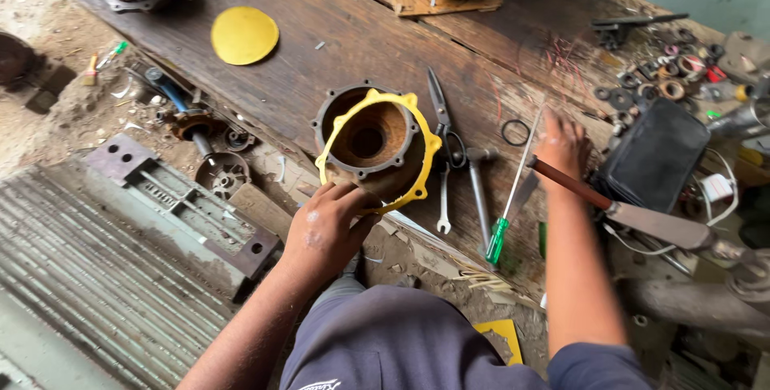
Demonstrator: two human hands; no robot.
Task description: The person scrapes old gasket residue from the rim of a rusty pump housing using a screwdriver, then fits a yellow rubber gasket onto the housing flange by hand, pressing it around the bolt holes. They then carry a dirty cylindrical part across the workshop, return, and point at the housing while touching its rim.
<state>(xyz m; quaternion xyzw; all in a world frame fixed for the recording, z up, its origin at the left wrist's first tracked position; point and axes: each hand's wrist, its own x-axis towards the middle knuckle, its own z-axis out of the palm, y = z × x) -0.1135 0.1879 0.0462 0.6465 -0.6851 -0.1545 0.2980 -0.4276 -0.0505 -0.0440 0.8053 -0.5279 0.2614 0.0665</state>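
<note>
Our left hand point(325, 229) pinches the near rim of the rusty motor end cover point(370, 143), with its yellow gasket point(423, 167), at the wooden tabletop point(337, 45) edge. Our right hand point(561, 145), fingers spread, rests flat beside the scissors point(443, 117), spanner point(443, 201) and green-handled screwdriver point(507, 213).

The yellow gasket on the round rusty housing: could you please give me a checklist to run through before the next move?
1. Left hand steadies the round rusty housing at its near edge: ok.
2. Yellow gasket seated flat on the rim: not ok, it sits tilted and offset toward the near right.
3. Gasket lugs lined up with bolt holes: cannot tell.
4. Right hand grips a tool: cannot tell, it is blurred and rests on the bench.
5. Green-handled screwdriver, wrench and scissors beside the housing: ok.
</note>
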